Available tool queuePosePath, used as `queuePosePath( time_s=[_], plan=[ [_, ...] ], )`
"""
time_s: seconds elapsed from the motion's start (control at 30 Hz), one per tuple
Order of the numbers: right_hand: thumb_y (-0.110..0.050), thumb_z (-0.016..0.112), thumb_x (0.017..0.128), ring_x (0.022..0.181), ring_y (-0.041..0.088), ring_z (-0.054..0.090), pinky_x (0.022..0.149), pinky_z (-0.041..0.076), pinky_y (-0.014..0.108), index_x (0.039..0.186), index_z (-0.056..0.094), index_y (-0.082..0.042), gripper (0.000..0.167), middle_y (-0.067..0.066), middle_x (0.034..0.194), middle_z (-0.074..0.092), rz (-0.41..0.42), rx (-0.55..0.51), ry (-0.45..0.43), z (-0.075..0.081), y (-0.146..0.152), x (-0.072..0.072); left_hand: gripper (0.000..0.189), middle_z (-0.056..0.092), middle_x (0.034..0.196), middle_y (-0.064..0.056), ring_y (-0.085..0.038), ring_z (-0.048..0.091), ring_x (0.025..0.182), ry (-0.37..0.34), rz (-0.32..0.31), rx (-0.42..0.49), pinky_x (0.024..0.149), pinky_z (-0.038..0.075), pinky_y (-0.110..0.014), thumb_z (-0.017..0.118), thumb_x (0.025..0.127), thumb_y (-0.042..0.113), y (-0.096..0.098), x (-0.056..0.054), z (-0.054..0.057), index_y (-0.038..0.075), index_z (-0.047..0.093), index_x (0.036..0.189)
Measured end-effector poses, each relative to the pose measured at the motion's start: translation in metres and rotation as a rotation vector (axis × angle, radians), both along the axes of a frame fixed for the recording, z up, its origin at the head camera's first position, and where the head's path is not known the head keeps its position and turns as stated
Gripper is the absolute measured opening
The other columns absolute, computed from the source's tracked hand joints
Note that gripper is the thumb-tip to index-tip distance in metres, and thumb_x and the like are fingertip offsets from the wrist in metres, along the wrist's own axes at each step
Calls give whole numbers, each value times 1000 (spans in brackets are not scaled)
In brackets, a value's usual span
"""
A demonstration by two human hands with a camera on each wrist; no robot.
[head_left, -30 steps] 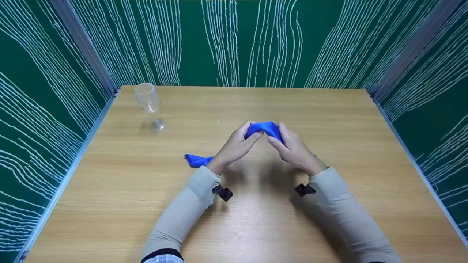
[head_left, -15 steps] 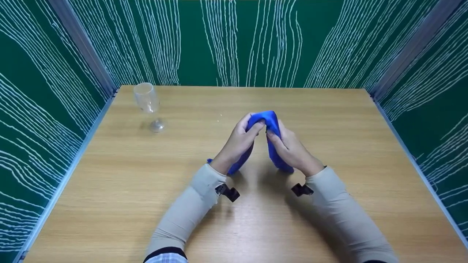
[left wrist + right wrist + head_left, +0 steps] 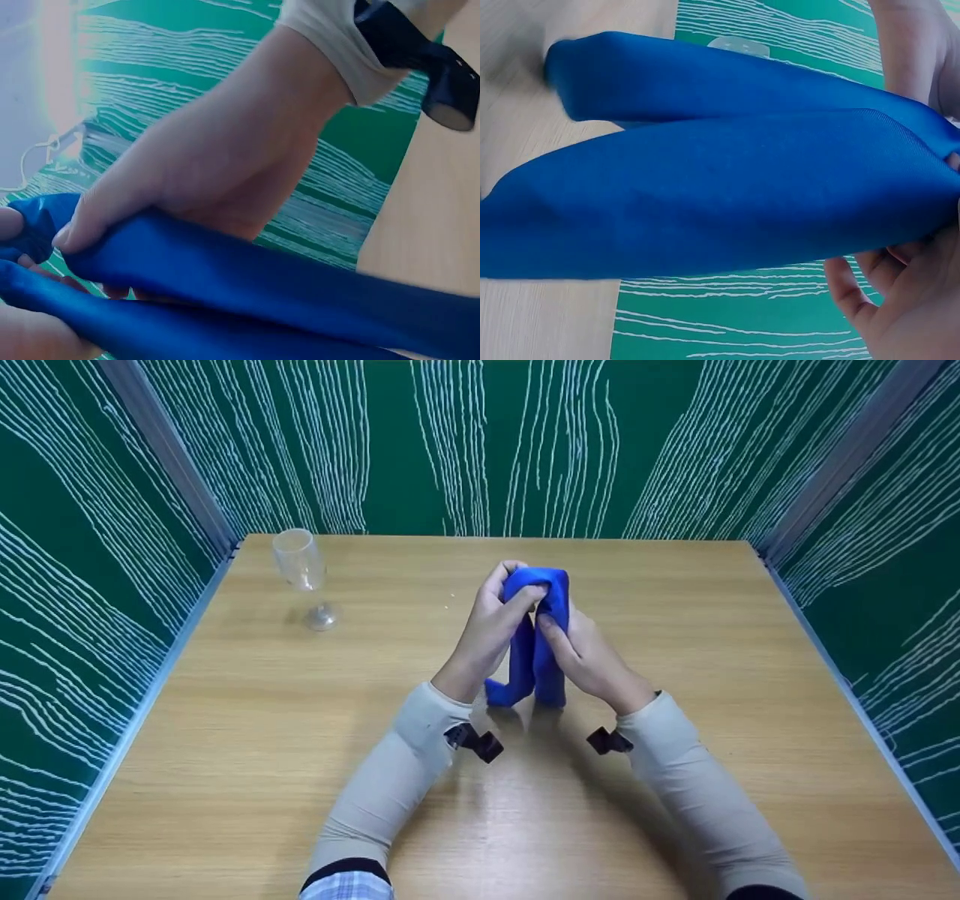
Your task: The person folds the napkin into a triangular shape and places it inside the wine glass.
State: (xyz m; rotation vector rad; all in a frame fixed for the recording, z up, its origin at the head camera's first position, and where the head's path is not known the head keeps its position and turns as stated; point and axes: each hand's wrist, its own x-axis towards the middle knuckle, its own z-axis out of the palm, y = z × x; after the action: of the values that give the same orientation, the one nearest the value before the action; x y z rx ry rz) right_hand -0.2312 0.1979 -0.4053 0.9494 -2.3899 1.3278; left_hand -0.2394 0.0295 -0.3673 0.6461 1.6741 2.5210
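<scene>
A blue satiny cloth (image 3: pixel 551 667), folded into a long band, hangs bent double over the table between both hands. My left hand (image 3: pixel 484 622) grips it near the top bend, thumb on the near side. On the other side, my right hand (image 3: pixel 592 656) pinches the band a little lower, its thumb pressed against the fabric. The cloth's two lengths hang side by side, and the left one's lower end kinks outward. In the right wrist view the band (image 3: pixel 727 195) hides part of the right hand's fingers.
A clear stemmed wine glass (image 3: pixel 300 566) stands upright at the back left of the wooden table (image 3: pixel 225 750). Green panels (image 3: pixel 525 450) with white wavy lines enclose the table at the back and sides.
Both hands have moved away from the body and closer together, lifting the cloth. Its ends, spread out sideways before, now hang down next to each other.
</scene>
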Motion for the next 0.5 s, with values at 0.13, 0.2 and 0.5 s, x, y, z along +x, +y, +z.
queuePosePath(
  time_s=[0.13, 0.2, 0.5],
  plan=[
    [-15, 40, 109, 99, 21, 59, 81, 54, 45, 138, 46, 0, 33, 11, 111, 59, 6, -26, -6, -2, 0, -1, 23, 61, 100, -6, -19, 59, 92, -11, 40, -23, 83, 48, -29, 66, 95, 16, 2, 0, -1, 6, 55, 113],
    [-12, 40, 109, 93, 20, 57, 76, 51, 41, 134, 48, 1, 30, 10, 102, 57, 0, -28, 6, -3, 1, -2, 23, 63, 99, -6, -19, 59, 91, -6, 58, -55, 82, 48, -29, 67, 95, 18, 2, -1, -4, 6, 58, 112],
    [-24, 40, 109, 95, 24, 63, 80, 53, 44, 125, 58, 4, 37, 14, 106, 63, -55, 30, 45, -8, 1, 0, 34, 58, 106, -7, -22, 57, 100, 92, 19, -216, 88, 47, -33, 65, 93, 25, 2, 1, -5, 6, 51, 118]
  ],
)
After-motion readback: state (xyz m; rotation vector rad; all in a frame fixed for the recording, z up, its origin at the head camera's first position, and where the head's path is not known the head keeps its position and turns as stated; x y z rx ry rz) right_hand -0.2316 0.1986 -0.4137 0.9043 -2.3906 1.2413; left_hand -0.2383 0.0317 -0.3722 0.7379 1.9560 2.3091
